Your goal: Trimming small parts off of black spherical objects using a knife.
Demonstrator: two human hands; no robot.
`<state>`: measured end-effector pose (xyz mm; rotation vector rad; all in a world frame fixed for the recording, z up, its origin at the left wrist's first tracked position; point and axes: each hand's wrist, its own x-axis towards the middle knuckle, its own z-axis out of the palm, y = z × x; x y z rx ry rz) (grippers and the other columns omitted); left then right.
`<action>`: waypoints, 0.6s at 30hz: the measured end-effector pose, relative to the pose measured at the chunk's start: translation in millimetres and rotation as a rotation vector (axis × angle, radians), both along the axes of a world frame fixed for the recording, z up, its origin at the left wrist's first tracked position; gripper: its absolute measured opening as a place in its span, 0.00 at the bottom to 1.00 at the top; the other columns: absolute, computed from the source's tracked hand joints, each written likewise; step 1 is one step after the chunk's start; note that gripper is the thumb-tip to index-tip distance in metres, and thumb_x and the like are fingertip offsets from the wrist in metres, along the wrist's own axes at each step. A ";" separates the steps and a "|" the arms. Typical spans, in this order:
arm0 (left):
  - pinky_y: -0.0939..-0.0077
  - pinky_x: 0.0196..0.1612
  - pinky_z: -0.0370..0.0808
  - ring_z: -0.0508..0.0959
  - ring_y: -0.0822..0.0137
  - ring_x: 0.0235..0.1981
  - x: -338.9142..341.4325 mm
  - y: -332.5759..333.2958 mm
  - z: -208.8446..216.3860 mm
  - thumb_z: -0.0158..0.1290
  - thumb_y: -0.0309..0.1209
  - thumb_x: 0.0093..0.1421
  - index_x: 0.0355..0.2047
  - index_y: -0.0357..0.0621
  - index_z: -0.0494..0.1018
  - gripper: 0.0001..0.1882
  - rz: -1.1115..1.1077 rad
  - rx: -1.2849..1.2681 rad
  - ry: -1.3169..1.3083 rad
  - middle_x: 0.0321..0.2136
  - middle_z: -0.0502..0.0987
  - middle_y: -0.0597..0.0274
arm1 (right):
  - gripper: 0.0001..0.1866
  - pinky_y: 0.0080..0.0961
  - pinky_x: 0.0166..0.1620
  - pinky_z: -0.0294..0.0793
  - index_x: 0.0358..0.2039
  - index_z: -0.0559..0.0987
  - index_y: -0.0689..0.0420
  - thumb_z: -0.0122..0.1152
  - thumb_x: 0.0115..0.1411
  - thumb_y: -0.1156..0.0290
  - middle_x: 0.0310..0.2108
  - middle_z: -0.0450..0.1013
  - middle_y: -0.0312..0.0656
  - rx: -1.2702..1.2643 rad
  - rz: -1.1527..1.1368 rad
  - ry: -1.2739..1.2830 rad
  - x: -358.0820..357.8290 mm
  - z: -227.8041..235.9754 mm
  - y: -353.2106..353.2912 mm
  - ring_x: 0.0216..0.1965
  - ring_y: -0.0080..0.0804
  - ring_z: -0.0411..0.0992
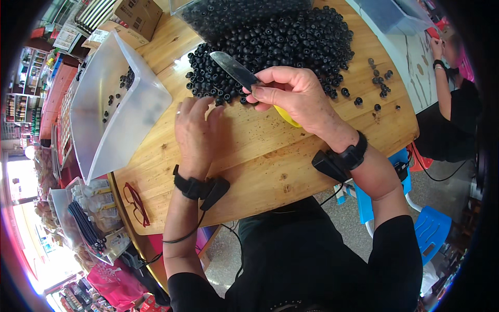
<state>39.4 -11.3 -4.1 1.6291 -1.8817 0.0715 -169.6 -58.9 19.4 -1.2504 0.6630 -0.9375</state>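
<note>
One knife [236, 70] with a yellow handle is clamped in the right hand [293, 96], blade pointing up-left over the near edge of the heap of black caps [280, 41], too many to count. The left hand [196, 132] lies flat and open on the bench [260, 166], just below that heap's edge, holding nothing. Left of the heap stands one clear tub [112, 109] with a few caps; about ten caps lie scattered right of it. One pair of red glasses [136, 204] lies near the bench's left edge.

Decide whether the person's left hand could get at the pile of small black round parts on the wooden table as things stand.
Probably yes. The left hand lies flat on the wooden table just short of the pile of black round parts, with nothing between them. The right hand holding the knife sits off to one side.
</note>
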 end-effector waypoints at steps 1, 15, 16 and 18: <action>0.64 0.34 0.70 0.72 0.54 0.31 -1.4 -0.3 -4.2 0.59 0.25 0.48 0.30 0.41 0.75 0.08 -0.004 -0.006 -0.002 0.26 0.73 0.56 | 0.09 0.18 0.38 0.78 0.39 0.78 0.64 0.57 0.58 0.78 0.35 0.76 0.40 -0.006 -0.004 -0.002 -0.8 -1.8 0.0 0.36 0.24 0.76; 0.77 0.40 0.73 0.77 0.69 0.34 -16.3 10.6 -6.8 0.56 0.21 0.54 0.34 0.38 0.75 0.07 -0.194 0.218 0.852 0.34 0.78 0.62 | 0.08 0.16 0.37 0.77 0.39 0.78 0.64 0.57 0.58 0.77 0.34 0.76 0.39 -0.014 0.029 0.041 0.3 0.0 1.4 0.36 0.23 0.76; 0.77 0.40 0.73 0.77 0.69 0.34 -20.5 14.0 -5.4 0.56 0.21 0.54 0.34 0.38 0.75 0.07 -0.190 0.220 0.855 0.34 0.78 0.62 | 0.08 0.15 0.34 0.76 0.38 0.78 0.64 0.58 0.57 0.77 0.31 0.76 0.38 -0.039 0.005 0.029 0.1 -1.1 1.4 0.32 0.20 0.74; 0.77 0.44 0.73 0.76 0.70 0.35 -32.4 19.1 7.2 0.53 0.20 0.57 0.38 0.36 0.73 0.08 -0.294 0.324 1.397 0.37 0.78 0.58 | 0.08 0.14 0.31 0.74 0.37 0.78 0.64 0.60 0.56 0.77 0.28 0.76 0.37 -0.065 -0.013 0.018 -0.6 -0.4 1.5 0.28 0.18 0.73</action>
